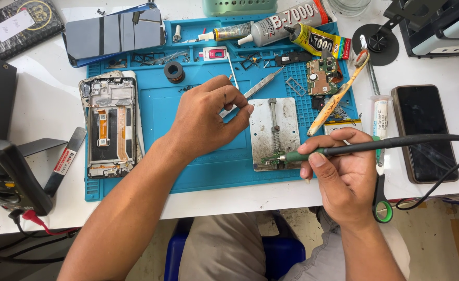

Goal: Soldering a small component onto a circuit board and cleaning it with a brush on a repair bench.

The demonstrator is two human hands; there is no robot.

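Right hand: we grip the black-handled soldering iron, its tip on a small green board clamped at the metal holder's near edge.
Risk: a slip could scorch the board.
Left hand: we pinch slim steel tweezers above the blue ribbed mat.

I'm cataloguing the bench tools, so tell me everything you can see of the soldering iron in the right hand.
The soldering iron is a slim pen-type tool with a green collar near the tip and a black handle that runs into a black cable looping off to the right. It lies nearly level, tip pointing left. The right hand grips it like a pen, and its tip meets a small circuit board clamped at the lower edge of the metal holder plate.
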